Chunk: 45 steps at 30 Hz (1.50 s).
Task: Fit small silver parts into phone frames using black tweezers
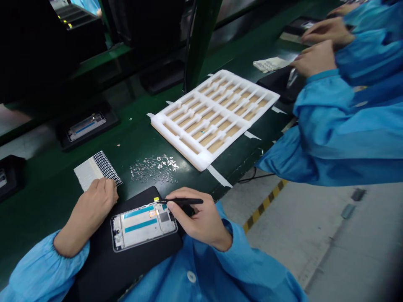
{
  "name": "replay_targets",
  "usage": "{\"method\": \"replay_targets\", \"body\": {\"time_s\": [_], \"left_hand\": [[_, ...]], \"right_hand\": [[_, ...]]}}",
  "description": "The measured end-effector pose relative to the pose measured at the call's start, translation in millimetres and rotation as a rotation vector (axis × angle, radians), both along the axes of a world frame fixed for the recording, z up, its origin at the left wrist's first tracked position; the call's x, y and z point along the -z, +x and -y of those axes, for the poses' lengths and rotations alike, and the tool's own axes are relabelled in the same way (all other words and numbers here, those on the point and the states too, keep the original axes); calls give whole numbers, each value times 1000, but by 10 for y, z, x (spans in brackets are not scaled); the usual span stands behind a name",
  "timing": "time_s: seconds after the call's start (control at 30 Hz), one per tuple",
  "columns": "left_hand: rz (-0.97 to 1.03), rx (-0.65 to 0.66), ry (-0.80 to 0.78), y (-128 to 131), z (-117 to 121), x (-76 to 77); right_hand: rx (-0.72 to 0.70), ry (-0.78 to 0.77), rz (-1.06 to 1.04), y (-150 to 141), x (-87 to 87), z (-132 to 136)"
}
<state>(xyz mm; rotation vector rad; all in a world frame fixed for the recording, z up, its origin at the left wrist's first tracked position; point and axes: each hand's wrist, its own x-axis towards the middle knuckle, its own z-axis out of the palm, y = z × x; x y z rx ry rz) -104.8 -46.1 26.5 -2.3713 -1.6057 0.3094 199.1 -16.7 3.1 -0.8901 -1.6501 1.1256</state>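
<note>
A phone housing frame (143, 227) lies flat on a black mat (94, 268), its white panel crossed by two teal strips, while fine black tweezers (185, 201) reach across its upper edge, their tips beside a small yellow tab (156, 199).

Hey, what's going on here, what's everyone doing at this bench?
The person's right hand holds black tweezers, their tips at the edge of a phone frame lying on a black mat. The left hand rests on a striped sheet. Small clear pieces lie scattered on the green work surface, beside a white foam tray. A co-worker's hands work further along.
</note>
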Motion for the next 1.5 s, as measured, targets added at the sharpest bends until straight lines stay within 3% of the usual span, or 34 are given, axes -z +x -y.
{"method": "replay_targets", "body": {"time_s": [0.17, 0.3, 0.43, 0.6, 0.7, 0.77, 0.87, 1.0, 1.1, 1.27, 1.5], "left_hand": [[363, -69, -25, 48, 49, -150], [863, -90, -167, 325, 130, -295], [1340, -205, -314, 587, 254, -253], [1546, -143, -323, 702, 361, -183], [1536, -117, -266, 706, 361, -188], [1440, -140, -238, 676, 341, -208], [1134, -148, -227, 596, 319, -246], [731, 32, -187, 538, 373, -242], [561, 91, -129, 571, 445, -211], [458, 148, -38, 616, 499, -209], [465, 176, -1, 613, 504, -219]], "right_hand": [[-9, 18, -75, 48, -64, -19], [-13, 33, -101, -17, -192, 40], [-48, 21, -83, -222, -247, 185], [-35, -130, -177, -422, -224, 298], [-53, -146, -159, -421, -218, 281], [-45, -74, -88, -359, -200, 231], [-62, 168, 109, -194, -145, 111], [-150, 535, 600, 7, -92, -34], [-185, 684, 792, 34, -86, -60], [-187, 737, 905, -48, -82, -26], [-174, 781, 937, -112, -86, 1]]}}
